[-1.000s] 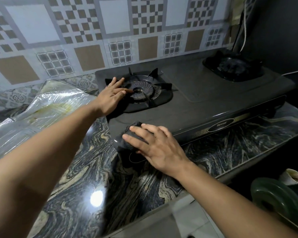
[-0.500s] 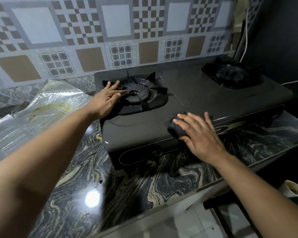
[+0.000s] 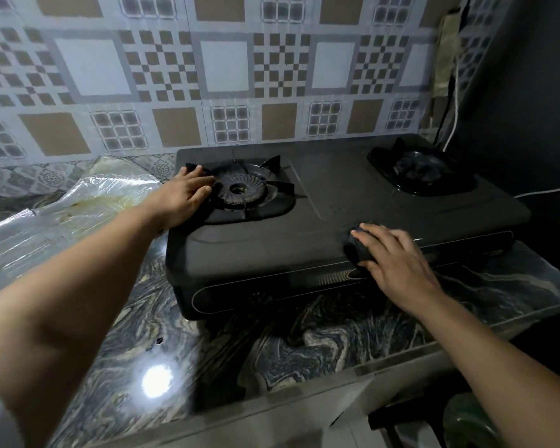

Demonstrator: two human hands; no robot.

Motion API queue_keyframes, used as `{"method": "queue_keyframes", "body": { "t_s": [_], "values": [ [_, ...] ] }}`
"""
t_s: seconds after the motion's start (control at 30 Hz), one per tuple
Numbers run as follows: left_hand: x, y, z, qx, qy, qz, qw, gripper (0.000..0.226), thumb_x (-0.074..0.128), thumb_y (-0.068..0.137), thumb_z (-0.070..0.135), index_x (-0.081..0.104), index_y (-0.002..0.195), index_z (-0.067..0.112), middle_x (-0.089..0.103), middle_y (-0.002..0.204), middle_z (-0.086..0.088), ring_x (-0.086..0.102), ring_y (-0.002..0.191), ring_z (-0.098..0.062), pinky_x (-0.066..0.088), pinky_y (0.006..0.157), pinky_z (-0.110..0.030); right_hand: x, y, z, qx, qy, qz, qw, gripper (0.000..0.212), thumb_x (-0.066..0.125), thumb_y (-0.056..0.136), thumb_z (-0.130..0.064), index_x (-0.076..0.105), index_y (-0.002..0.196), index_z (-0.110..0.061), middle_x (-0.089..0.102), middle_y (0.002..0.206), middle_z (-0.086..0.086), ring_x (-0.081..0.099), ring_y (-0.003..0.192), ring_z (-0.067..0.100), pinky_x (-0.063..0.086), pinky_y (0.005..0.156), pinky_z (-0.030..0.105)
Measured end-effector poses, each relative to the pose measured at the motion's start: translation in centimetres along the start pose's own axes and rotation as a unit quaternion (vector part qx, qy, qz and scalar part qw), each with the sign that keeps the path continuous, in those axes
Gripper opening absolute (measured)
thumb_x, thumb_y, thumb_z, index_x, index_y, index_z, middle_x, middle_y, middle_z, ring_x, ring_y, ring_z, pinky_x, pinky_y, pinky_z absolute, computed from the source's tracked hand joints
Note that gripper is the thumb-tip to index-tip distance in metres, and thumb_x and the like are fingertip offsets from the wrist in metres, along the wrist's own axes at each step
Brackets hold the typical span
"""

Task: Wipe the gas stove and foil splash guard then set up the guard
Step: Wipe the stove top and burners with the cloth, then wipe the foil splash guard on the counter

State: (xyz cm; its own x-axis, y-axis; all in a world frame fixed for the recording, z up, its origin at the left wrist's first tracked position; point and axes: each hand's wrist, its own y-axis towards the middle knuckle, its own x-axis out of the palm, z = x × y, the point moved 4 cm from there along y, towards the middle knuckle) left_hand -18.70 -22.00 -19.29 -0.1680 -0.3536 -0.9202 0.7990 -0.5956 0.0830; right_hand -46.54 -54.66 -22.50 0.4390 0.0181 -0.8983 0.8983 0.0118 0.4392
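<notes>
A black two-burner gas stove [image 3: 337, 202] stands on the marbled counter against the tiled wall. My left hand [image 3: 183, 197] lies flat, fingers spread, on the stove's left side, touching the left burner grate [image 3: 244, 190]. My right hand [image 3: 392, 260] presses a dark cloth [image 3: 353, 248] onto the stove's front edge, right of centre. The foil splash guard [image 3: 62, 218], crumpled and stained yellow, lies flat on the counter to the left of the stove.
The right burner [image 3: 417, 169] sits near a dark wall with a white cable [image 3: 455, 92] hanging behind it. The marbled counter [image 3: 207, 350] runs in front of the stove to its front edge. A green round object [image 3: 466, 421] shows below right.
My right hand slid the cloth along the stove's front edge from the left corner to right of centre. My left hand stayed on the left burner side.
</notes>
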Motion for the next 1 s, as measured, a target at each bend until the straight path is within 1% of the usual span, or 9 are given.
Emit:
{"method": "queue_keyframes", "body": {
  "t_s": [0.07, 0.1, 0.2, 0.3, 0.37, 0.5, 0.67, 0.8, 1.0],
  "values": [
    [-0.4, -0.5, 0.2, -0.031, 0.008, 0.018, 0.999, 0.072, 0.030, 0.095, 0.066, 0.036, 0.151, 0.021, 0.018, 0.163, -0.012, 0.009, 0.151, -0.034, 0.010, 0.123, -0.046, -1.3, -0.2, -0.1, -0.033, 0.023, 0.012, 0.999, 0.058, 0.072, 0.083, -0.018, 0.052, 0.137, -0.023, 0.053, 0.136, -0.002, 0.050, 0.103, 0.025, 0.047, 0.094, 0.038],
    [-0.7, -0.9, 0.5, -0.049, -0.001, 0.033, 0.998, 0.073, 0.032, 0.095, 0.065, 0.035, 0.152, 0.018, 0.018, 0.163, -0.012, 0.008, 0.151, -0.034, 0.009, 0.123, -0.044, -1.8, -0.3, -0.2, -0.048, 0.037, 0.020, 0.998, 0.055, 0.071, 0.084, -0.016, 0.055, 0.136, -0.023, 0.054, 0.132, -0.002, 0.050, 0.100, 0.023, 0.048, 0.092, 0.036],
    [-1.7, -3.1, 1.7, -0.088, -0.034, 0.084, 0.992, 0.061, 0.040, 0.101, 0.048, 0.032, 0.153, 0.018, 0.013, 0.164, -0.008, 0.003, 0.152, -0.030, 0.005, 0.121, -0.039, -3.1, 0.7, -0.8, -0.067, 0.112, 0.061, 0.990, 0.053, 0.071, 0.084, -0.010, 0.058, 0.135, -0.019, 0.058, 0.126, -0.001, 0.053, 0.104, 0.023, 0.046, 0.095, 0.034],
    [-2.5, -6.3, 2.2, -0.105, -0.043, 0.114, 0.987, 0.062, 0.039, 0.100, 0.050, 0.029, 0.154, 0.020, 0.013, 0.164, -0.005, 0.002, 0.152, -0.026, 0.005, 0.122, -0.041, -3.8, 3.2, -3.6, -0.103, 0.175, 0.089, 0.975, 0.054, 0.071, 0.083, -0.005, 0.059, 0.134, -0.015, 0.060, 0.125, 0.003, 0.054, 0.106, 0.024, 0.042, 0.097, 0.029],
    [-3.1, -9.0, 1.7, -0.127, -0.047, 0.126, 0.983, 0.063, 0.039, 0.100, 0.051, 0.029, 0.154, 0.019, 0.014, 0.164, -0.006, 0.003, 0.152, -0.025, 0.007, 0.122, -0.041, -4.0, 5.1, -6.5, -0.145, 0.219, 0.091, 0.961, 0.051, 0.067, 0.084, -0.009, 0.059, 0.134, -0.014, 0.061, 0.125, 0.003, 0.054, 0.106, 0.023, 0.039, 0.098, 0.025],
    [-4.0, -15.7, -0.6, -0.180, -0.049, 0.154, 0.970, 0.064, 0.040, 0.100, 0.050, 0.029, 0.154, 0.017, 0.014, 0.164, -0.006, 0.002, 0.152, -0.023, 0.005, 0.122, -0.038, -3.7, 8.5, -13.9, -0.229, 0.278, 0.079, 0.930, 0.051, 0.064, 0.086, -0.018, 0.057, 0.136, -0.016, 0.060, 0.127, 0.000, 0.054, 0.105, 0.021, 0.036, 0.101, 0.021],
    [-5.6, -26.3, -5.9, -0.271, -0.051, 0.189, 0.942, 0.060, 0.041, 0.101, 0.045, 0.030, 0.153, 0.017, 0.014, 0.164, -0.006, 0.003, 0.152, -0.026, 0.007, 0.121, -0.037, -3.2, 10.9, -25.0, -0.321, 0.308, 0.053, 0.894, 0.047, 0.059, 0.093, -0.028, 0.054, 0.138, -0.017, 0.059, 0.130, 0.000, 0.055, 0.105, 0.025, 0.043, 0.094, 0.032],
    [-6.9, -35.7, -10.7, -0.337, -0.061, 0.213, 0.915, 0.057, 0.042, 0.102, 0.039, 0.031, 0.153, 0.014, 0.016, 0.163, -0.010, 0.004, 0.152, -0.029, 0.006, 0.120, -0.035, -1.8, 11.4, -34.7, -0.352, 0.331, 0.025, 0.875, 0.049, 0.067, 0.087, -0.020, 0.057, 0.135, -0.016, 0.062, 0.126, 0.006, 0.055, 0.108, 0.025, 0.047, 0.093, 0.039],
    [-8.7, -49.5, -19.0, -0.419, -0.048, 0.192, 0.886, 0.063, 0.039, 0.101, 0.048, 0.027, 0.154, 0.017, 0.017, 0.164, -0.006, 0.004, 0.152, -0.026, 0.006, 0.121, -0.036, 1.7, 10.6, -48.5, -0.385, 0.329, -0.046, 0.861, 0.051, 0.066, 0.090, -0.018, 0.053, 0.139, -0.019, 0.061, 0.128, 0.005, 0.056, 0.111, 0.029, 0.046, 0.095, 0.041]
  ]
}}
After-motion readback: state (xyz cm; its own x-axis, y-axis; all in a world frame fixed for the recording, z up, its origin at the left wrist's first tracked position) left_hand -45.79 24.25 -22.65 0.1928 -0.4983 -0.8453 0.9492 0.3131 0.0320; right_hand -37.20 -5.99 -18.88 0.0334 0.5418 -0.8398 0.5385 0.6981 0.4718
